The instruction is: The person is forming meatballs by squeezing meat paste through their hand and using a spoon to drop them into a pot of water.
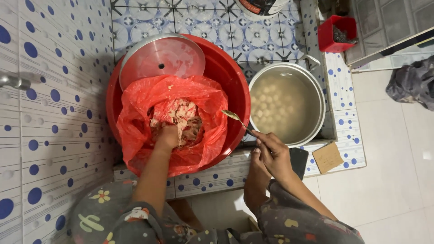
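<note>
Premises: a domestic kitchen, tiled throughout. The wall (49, 113) beside the left fingers carries white tiles with blue dots; the counter (212, 176) below the fingers has the same pattern. Just beyond the right fingers stands a metal pot (316, 86) of pale round balls in cloudy liquid. Around the left fingers, a red basin (235, 81) holds a red plastic bag (135, 135) of minced mixture.

You had a red plastic bag (174, 124) of pinkish-beige minced paste (181, 119) inside a red basin (226, 86), with a silvery lid (162, 56) leaning behind it. Your steel pot (286, 104) held cloudy beige broth with pale balls. The wall tiles (49, 113) were white with blue dots. Your sleeves (289, 223) were grey with small yellow and red flowers, and the small tub (337, 34) was red.
</note>
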